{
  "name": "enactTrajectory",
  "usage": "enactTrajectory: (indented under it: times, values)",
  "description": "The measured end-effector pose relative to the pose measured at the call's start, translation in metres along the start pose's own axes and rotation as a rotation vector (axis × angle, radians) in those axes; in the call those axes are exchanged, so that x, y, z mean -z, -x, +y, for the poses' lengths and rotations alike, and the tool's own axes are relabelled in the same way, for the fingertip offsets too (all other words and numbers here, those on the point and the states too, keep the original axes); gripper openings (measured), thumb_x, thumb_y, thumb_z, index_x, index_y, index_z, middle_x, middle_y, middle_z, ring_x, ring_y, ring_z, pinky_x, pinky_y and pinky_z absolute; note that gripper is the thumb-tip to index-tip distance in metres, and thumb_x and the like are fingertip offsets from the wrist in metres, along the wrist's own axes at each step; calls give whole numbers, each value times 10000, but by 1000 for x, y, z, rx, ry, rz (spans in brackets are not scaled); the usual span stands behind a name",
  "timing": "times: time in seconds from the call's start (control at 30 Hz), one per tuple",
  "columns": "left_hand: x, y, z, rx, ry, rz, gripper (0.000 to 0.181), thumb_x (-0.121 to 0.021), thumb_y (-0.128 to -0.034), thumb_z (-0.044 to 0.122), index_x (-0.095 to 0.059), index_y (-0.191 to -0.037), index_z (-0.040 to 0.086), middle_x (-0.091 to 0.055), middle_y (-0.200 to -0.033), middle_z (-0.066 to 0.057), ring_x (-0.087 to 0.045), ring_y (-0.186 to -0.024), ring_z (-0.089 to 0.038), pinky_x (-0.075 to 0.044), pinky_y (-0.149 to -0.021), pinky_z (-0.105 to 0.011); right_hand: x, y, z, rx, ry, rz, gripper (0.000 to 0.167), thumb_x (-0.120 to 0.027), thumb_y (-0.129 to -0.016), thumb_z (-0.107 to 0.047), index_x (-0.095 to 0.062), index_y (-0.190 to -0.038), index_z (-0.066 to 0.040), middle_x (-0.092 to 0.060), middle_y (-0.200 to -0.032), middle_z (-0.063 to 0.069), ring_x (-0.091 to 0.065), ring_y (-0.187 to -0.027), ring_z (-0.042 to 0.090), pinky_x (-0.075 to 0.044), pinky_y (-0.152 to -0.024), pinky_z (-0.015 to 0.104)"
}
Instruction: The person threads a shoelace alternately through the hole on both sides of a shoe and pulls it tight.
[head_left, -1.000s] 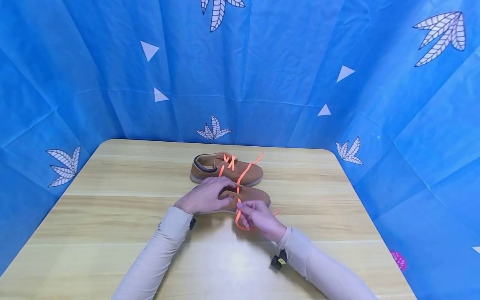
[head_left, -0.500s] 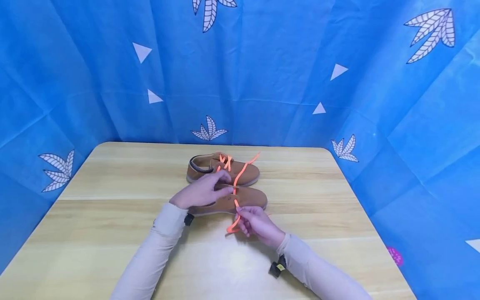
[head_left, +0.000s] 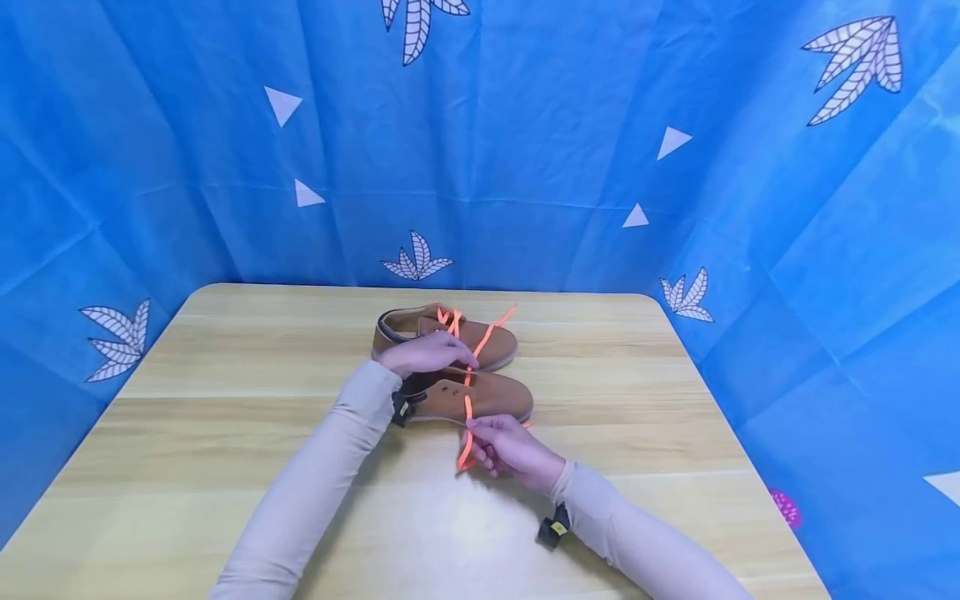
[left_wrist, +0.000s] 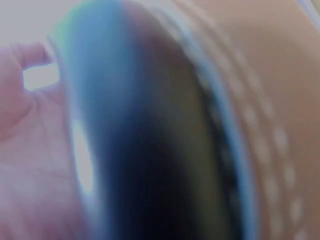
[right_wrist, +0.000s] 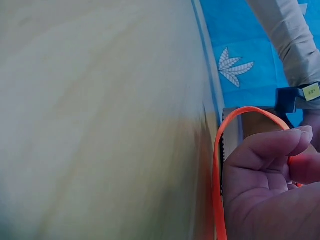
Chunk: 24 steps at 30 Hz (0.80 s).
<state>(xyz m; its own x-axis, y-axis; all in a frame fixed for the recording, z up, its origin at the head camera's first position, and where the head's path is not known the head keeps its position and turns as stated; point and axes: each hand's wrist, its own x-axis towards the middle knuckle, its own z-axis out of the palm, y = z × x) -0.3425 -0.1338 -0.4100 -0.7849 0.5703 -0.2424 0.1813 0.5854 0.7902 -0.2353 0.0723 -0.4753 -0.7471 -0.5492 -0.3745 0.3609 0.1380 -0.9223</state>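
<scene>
Two brown shoes lie side by side with toes to the right. The near shoe (head_left: pixel 495 396) has an orange shoelace (head_left: pixel 468 407) running across its eyelet flaps. My right hand (head_left: pixel 517 450) pinches the lace's near end just in front of that shoe; in the right wrist view a loop of shoelace (right_wrist: pixel 220 150) hangs beside the curled fingers. Over the near shoe's opening reaches my left hand (head_left: pixel 427 353), fingertips at the lace's far part beside the far shoe (head_left: pixel 491 340). Whether they pinch it is unclear. A blurred dark shoe collar (left_wrist: pixel 150 150) partly hides the left hand in its wrist view.
The shoes stand on a light wood-grain table (head_left: pixel 247 383), towards its back half. A blue curtain (head_left: pixel 540 150) with white leaf prints hangs behind and along the sides. Each wrist wears a small black camera (head_left: pixel 551 530).
My left hand has left the near shoe's flap and moved away from me to the lace's far part. My right hand has drawn its lace end slightly towards me.
</scene>
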Motion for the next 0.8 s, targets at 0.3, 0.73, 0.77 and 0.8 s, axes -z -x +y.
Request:
enactTrajectory:
  times: [0.3,0.73,0.77,0.8]
  values:
    - [-6,-3,4,63,100,144,354,-503,-1000,121,-714,-1242,-28,-708,-1310,-159,-616,-1261,-273,-482,-1101,-409,-1,8,-5,32,-20,-29,372,-479,-1097,-273,-542,-763,-123,-483,-626,-65,-423,-537,79,-371,-508,210]
    - [-8,4,6,70,5,197,343,-528,-1026,131,-681,-1291,-23,-717,-1056,-118,-395,-578,-74,-389,-633,-242,12,1,-23,200,450,136,278,-621,-1026,-203,-753,-842,-41,-646,-619,134,-484,-492,115,-350,-473,203]
    - [-8,4,6,67,0,193,342,-526,-1030,136,-681,-1291,-22,-691,-970,-94,-394,-572,-69,-385,-626,-241,13,-1,-27,236,498,179,256,-639,-1018,-207,-775,-875,-44,-668,-640,175,-513,-496,133,-357,-474,200]
    - [-9,4,6,62,1,192,344,-524,-1031,134,-680,-1291,-27,-654,-892,-75,-372,-542,-81,-374,-607,-251,14,-3,-30,266,531,217,244,-651,-1011,-212,-788,-892,-48,-674,-649,207,-524,-497,145,-351,-472,198]
